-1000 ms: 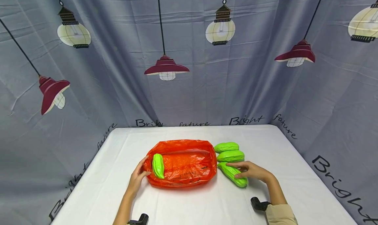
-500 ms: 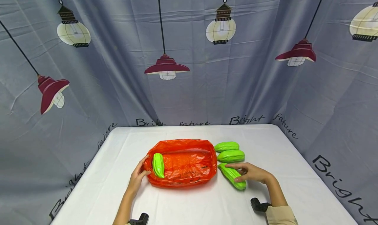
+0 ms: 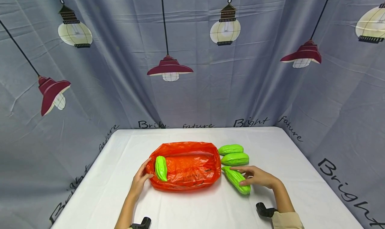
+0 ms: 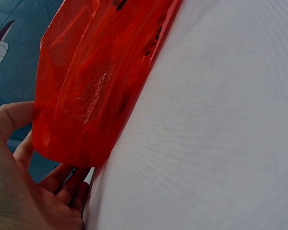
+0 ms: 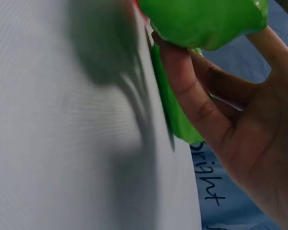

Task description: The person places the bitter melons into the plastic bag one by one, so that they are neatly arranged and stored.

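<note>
A red plastic bag (image 3: 192,185) lies spread open on the table, with one bright green bitter melon (image 3: 161,168) inside at its left end. My left hand (image 3: 140,179) holds the bag's left edge; in the left wrist view its thumb and fingers meet the red film (image 4: 86,96). To the right of the bag, my right hand (image 3: 258,176) grips another ridged bitter melon (image 3: 236,179) between thumb and fingers. In the right wrist view, this held melon (image 5: 206,21) is raised above the table, its shadow falling on the cloth.
Two more bitter melons, a farther one (image 3: 231,149) and a nearer one (image 3: 235,159), lie side by side just right of the bag. The white-covered table (image 3: 186,210) backs onto a grey curtain (image 3: 192,102) printed with lamps. A black device (image 3: 264,209) sits at the right wrist.
The right hand's bitter melon has shifted slightly, its thick end nearer the front of the table. The left hand and the bag have stayed in place.
</note>
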`<act>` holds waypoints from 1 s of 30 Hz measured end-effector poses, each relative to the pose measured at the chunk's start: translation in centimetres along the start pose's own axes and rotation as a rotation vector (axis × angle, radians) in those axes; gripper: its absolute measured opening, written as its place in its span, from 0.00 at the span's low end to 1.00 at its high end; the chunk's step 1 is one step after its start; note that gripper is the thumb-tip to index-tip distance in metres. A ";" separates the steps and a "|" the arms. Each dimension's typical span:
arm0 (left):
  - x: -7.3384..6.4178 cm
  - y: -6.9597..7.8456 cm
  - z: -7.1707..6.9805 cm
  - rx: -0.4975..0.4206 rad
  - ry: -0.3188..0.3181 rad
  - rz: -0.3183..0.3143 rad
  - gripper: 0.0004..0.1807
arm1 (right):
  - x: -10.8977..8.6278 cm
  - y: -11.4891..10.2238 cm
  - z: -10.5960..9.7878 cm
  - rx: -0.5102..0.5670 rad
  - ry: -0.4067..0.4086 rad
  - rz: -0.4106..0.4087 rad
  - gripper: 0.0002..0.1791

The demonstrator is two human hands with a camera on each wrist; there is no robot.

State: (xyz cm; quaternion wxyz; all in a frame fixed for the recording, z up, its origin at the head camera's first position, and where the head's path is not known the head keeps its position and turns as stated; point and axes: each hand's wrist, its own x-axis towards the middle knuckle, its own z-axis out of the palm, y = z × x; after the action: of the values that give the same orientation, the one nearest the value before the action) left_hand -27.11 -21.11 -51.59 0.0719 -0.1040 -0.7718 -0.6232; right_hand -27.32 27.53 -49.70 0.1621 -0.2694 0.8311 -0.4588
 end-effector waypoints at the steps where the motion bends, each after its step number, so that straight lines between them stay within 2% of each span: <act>1: 0.0 0.0 0.0 0.003 -0.002 -0.001 0.33 | -0.1 -0.1 0.0 -0.009 0.009 -0.011 0.32; 6: 0.1 0.2 -0.1 0.009 0.002 -0.011 0.33 | 0.0 -1.1 -0.2 -0.009 0.053 -0.041 0.32; 17: -0.1 0.2 0.0 0.004 -0.004 -0.013 0.33 | 0.4 -3.5 -0.4 0.017 0.253 0.018 0.30; 24: -0.2 0.4 0.0 0.009 0.003 0.011 0.33 | 1.1 -4.0 -0.6 0.031 0.328 -0.044 0.32; 30: -0.2 0.3 0.0 0.016 0.007 -0.003 0.33 | 1.6 -4.1 -0.4 0.037 0.401 -0.048 0.32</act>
State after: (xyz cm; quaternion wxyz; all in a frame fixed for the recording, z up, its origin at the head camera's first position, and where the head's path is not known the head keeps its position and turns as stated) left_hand -26.85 -21.11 -51.38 0.0745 -0.0999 -0.7766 -0.6175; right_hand -27.61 25.08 -46.04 -0.0126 -0.1891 0.8314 -0.5223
